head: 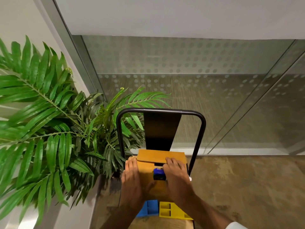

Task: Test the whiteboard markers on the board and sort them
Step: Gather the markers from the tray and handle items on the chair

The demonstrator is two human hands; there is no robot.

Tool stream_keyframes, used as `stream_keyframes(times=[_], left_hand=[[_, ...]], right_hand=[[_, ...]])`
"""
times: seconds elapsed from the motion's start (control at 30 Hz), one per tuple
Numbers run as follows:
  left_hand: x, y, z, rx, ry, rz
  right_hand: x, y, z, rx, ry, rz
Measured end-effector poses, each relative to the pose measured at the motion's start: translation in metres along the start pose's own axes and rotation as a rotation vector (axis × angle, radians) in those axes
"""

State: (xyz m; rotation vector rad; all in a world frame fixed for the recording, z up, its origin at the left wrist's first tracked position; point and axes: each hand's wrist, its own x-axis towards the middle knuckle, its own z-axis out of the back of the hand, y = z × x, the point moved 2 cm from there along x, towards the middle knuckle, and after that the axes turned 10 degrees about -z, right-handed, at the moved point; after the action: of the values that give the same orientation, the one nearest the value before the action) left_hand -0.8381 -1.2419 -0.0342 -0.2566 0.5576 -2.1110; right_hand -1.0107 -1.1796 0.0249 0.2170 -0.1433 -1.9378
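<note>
A brown cardboard box (160, 157) stands on a small table with a black tube frame (202, 123). My left hand (132, 179) clasps the box's left side. My right hand (177, 175) lies on its right side, fingertips on the edge of the top flap. Between my hands, at the box's opening, a blue and dark object (159, 174) shows; I cannot tell what it is. No marker is clearly visible. A blue tray (149, 209) and a yellow tray (171, 211), both with compartments, lie just in front of the box.
A large leafy green plant (49, 113) fills the left, touching the table frame. Behind the table is a frosted, dotted glass wall (181, 66) with a white panel (165, 15) above it. Brown floor (239, 187) spreads to the right.
</note>
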Motion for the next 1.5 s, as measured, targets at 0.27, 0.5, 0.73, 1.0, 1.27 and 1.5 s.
stream_keyframes(times=[0.27, 0.5, 0.73, 1.0, 1.27, 1.5], left_hand=[[0.004, -0.009, 0.001, 0.156, 0.054, -0.329], [0.004, 0.002, -0.014, 0.161, 0.192, -0.315], [0.003, -0.005, -0.006, 0.172, 0.196, -0.304], [-0.005, -0.007, 0.009, 0.183, 0.077, -0.324], [-0.030, -0.009, 0.042, 0.251, 0.048, -0.291], [-0.073, -0.028, 0.064, 0.322, -0.026, -0.207]], right_hand=[[-0.010, 0.000, -0.013, 0.025, 0.062, -0.027], [-0.011, 0.001, -0.020, -0.004, 0.073, 0.003], [-0.009, 0.009, -0.016, -0.033, 0.132, 0.000], [-0.022, 0.028, -0.003, 0.021, 0.013, -0.091], [-0.048, 0.042, 0.014, -0.002, -0.065, -0.110], [-0.083, 0.042, 0.037, -0.029, -0.176, -0.018]])
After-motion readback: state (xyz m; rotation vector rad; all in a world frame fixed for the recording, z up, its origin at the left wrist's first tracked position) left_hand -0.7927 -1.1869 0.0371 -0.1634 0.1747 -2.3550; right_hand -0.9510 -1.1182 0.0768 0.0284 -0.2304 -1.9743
